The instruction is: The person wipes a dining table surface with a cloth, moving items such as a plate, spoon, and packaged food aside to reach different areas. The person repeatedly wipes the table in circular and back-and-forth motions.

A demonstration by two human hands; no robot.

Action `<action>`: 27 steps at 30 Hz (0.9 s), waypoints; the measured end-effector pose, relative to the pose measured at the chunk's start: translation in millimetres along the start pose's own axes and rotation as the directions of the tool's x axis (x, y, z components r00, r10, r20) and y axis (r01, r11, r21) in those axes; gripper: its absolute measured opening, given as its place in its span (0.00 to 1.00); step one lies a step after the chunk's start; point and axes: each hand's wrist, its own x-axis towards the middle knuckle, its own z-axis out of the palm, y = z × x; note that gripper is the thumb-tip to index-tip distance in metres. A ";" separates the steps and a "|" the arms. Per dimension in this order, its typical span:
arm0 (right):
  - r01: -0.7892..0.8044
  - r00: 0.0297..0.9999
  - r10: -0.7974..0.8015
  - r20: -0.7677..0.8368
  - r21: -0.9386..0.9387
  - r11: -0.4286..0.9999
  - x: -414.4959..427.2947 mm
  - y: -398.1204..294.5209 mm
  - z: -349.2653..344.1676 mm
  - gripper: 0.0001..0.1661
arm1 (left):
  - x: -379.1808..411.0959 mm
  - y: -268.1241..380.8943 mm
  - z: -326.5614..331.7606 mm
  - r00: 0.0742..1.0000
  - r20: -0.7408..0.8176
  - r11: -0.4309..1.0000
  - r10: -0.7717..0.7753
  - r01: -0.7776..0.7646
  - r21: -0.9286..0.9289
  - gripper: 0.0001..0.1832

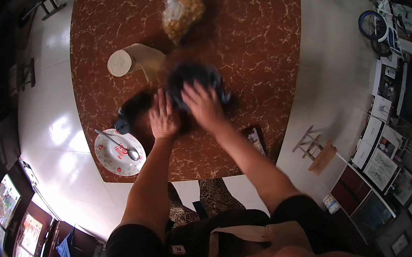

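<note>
A dark, crumpled bundle (pixel 193 73) lies near the middle of the brown marbled table (pixel 257 46). It is blurred, and I cannot tell whether it is cloth or a plastic bag. My right hand (pixel 205 105) is over its near side with the fingers spread; the blur hides how firmly they touch it. My left hand (pixel 165 120) is held flat beside the bundle's left side, fingers extended and nothing in them. Just left of that hand is a black object (pixel 122 125), perhaps a bottle, partly lost in shadow.
A patterned plate (pixel 109 162) with a metal spoon (pixel 132 154) stands at the near left. Behind are a paper roll (pixel 119 63) and a clear bag of yellowish pieces (pixel 187 10). A small packet (pixel 256 141) lies near right. A wooden stool (pixel 317 154) stands on the floor.
</note>
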 end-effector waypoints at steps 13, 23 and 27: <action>-0.094 0.797 0.122 -0.591 0.078 0.993 151.9 169.1 -47.9 0.12 | 14.4 22.2 -14.4 0.998 -0.052 0.997 0.021 -0.025 -0.070 0.35; -0.153 0.988 0.154 0.002 0.095 0.984 -41.7 22.0 -36.5 0.19 | 6.2 8.9 -12.2 0.998 -0.066 0.996 -0.001 -0.005 -0.086 0.35; -0.283 0.932 0.288 -0.222 0.055 0.958 16.9 80.6 -61.9 0.29 | 7.3 10.2 -8.9 0.996 -0.086 0.997 0.029 -0.035 -0.073 0.34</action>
